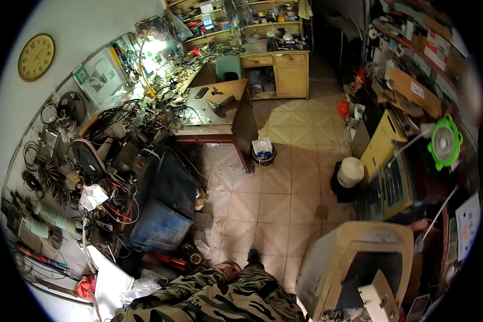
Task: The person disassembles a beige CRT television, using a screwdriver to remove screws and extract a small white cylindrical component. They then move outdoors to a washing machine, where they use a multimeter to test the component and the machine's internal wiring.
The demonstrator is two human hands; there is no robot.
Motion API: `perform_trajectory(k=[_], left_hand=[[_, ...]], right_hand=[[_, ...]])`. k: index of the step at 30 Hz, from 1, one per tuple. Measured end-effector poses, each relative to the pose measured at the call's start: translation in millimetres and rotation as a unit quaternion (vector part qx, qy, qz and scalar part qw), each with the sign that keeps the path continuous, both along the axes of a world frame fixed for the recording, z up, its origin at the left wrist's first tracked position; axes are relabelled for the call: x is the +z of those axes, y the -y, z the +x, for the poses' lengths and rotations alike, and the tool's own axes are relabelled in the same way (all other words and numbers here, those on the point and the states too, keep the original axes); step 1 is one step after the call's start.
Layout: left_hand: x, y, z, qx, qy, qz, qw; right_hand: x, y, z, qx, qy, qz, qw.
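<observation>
My camouflage-clad legs [209, 298] fill the bottom of the head view, with a dark shoe [253, 257] showing on the floor. A small skin-toned patch at the right edge of the clothing may be part of my right hand [300, 306]; its fingers are hidden. I cannot make out my left hand. An old beige monitor casing [327, 252] stands close by on my right, with a loose beige piece [375, 298] inside it.
Ahead are a wooden desk [209, 96] with cluttered cables, a green chair [228, 65], a cabinet [292, 75] and a bucket [264, 156]. Piled cables and a blue bin [158, 225] line the left; boxes, a green fan [444, 140] and a white container [350, 172] line the right.
</observation>
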State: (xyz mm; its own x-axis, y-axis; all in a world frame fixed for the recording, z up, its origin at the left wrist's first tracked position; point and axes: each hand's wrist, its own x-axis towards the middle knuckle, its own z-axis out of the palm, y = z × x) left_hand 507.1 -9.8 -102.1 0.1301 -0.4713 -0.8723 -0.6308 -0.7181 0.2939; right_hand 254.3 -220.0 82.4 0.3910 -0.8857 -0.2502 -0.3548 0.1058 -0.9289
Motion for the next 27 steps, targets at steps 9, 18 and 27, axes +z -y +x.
perform_trajectory(k=[9, 18, 27], left_hand=[[62, 83, 126, 0.213, -0.05, -0.022, 0.976], [38, 143, 116, -0.188, -0.714, -0.133, 0.661], [228, 200, 32, -0.407, -0.239, -0.039, 0.88]], right_hand=[[-56, -91, -84, -0.171, -0.164, 0.171, 0.956], [69, -216, -96, -0.17, -0.088, 0.13, 0.973], [58, -267, -94, -0.346, 0.107, 0.197, 0.911]])
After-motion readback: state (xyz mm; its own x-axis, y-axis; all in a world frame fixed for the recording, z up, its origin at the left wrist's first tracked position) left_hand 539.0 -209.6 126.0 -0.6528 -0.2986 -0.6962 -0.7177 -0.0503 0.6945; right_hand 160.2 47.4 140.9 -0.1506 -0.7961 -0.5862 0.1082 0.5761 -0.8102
